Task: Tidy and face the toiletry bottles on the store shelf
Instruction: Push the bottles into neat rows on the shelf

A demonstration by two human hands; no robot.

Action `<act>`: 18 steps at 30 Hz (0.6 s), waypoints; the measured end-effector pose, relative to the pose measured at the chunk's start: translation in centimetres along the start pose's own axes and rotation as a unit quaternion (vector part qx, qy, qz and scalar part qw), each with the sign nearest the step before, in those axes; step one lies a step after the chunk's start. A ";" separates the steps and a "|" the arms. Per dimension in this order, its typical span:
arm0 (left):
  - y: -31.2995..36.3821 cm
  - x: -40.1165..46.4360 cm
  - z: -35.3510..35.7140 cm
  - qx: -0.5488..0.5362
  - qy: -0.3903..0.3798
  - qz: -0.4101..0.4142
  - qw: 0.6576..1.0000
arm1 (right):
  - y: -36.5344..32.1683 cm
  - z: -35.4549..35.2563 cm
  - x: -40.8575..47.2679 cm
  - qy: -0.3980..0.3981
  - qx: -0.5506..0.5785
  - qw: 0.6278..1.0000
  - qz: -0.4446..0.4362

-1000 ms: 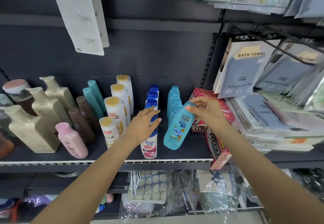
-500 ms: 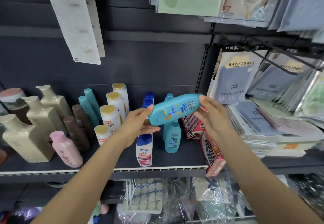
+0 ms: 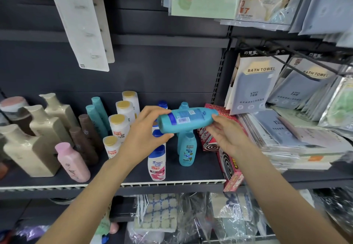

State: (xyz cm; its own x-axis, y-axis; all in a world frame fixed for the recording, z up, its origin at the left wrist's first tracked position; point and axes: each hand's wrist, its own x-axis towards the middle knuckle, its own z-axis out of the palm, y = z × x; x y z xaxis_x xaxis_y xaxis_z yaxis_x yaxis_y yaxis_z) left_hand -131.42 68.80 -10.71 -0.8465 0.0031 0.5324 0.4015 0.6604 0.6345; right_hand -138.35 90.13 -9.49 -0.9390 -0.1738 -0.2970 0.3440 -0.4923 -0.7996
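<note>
A teal shampoo bottle (image 3: 186, 119) lies sideways in the air above the dark shelf (image 3: 200, 167), its back label and barcode facing me. My left hand (image 3: 147, 135) grips its bottom end and my right hand (image 3: 227, 135) holds its cap end. Below it a smaller teal bottle (image 3: 187, 149) stands upright in a row, next to white bottles with blue caps (image 3: 157, 164). White gold-capped bottles (image 3: 119, 127), brown bottles (image 3: 84, 144), a pink bottle (image 3: 73, 162) and beige bottles (image 3: 30, 148) stand further left.
Red mosquito-coil boxes (image 3: 229, 167) lean at the shelf's right end. Bath towel packs (image 3: 254, 83) and flat packets fill the right bay. Hanging cards (image 3: 84, 26) dangle above. Plastic-wrapped goods (image 3: 172, 215) sit on the lower shelf.
The teal bottle was lifted off the shelf, tipped sideways and then rolled so its back label faces me instead of the front. Both hands now hold it.
</note>
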 end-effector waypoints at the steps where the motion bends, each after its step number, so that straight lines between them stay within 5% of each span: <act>1: -0.2 -0.1 0.0 0.040 -0.004 0.039 0.998 | 0.0 0.0 -0.1 -0.009 -0.003 1.000 -0.003; 5: -0.9 -0.3 0.2 0.142 -0.009 0.120 0.982 | 0.1 0.0 -0.3 -0.036 -0.021 0.999 -0.018; 10: -1.3 -0.2 0.0 0.135 0.004 0.131 0.982 | 0.3 0.1 -0.6 -0.047 -0.016 0.998 -0.024; 14: -0.6 -0.5 -0.5 -0.016 0.015 0.046 0.999 | 0.4 0.4 -0.6 -0.042 -0.010 0.999 -0.029; 18: -0.1 -0.7 -0.6 -0.177 0.027 -0.092 0.979 | 0.5 0.7 -0.6 -0.060 0.039 0.997 -0.041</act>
State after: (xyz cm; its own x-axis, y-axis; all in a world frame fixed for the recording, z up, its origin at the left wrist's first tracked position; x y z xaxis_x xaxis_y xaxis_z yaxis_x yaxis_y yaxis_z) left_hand -130.63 68.33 -10.85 -0.8999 -0.1381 0.4137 0.3481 0.3440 0.8721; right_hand -137.65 89.39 -9.32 -0.9597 -0.2286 -0.1632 0.2683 -0.5736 -0.7740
